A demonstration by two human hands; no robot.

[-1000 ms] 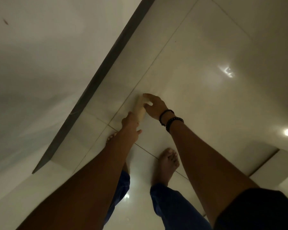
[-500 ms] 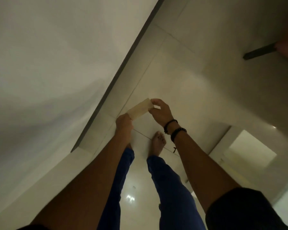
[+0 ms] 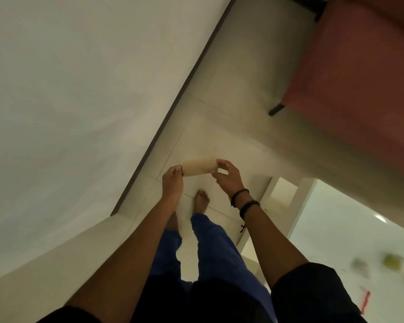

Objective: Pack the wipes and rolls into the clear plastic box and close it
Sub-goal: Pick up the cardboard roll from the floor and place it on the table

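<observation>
A pale beige roll (image 3: 199,167) lies level between both hands, out in front of me above the tiled floor. My left hand (image 3: 172,183) pinches its left end with closed fingers. My right hand (image 3: 228,177), with dark bead bracelets on the wrist, holds its right end between thumb and fingertips. The clear plastic box and the wipes are not in view.
A white wall with a dark skirting strip (image 3: 173,106) runs along the left. A reddish padded seat (image 3: 350,73) with a dark leg (image 3: 276,110) stands at the upper right. My bare feet and blue trousers are below the hands. Blurred small items (image 3: 392,262) lie on a bright floor at the lower right.
The view has swung up and right, bringing the reddish seat and the bright floor into sight. The roll went from steeply tilted to level; both hands still hold its ends, and my feet stepped forward.
</observation>
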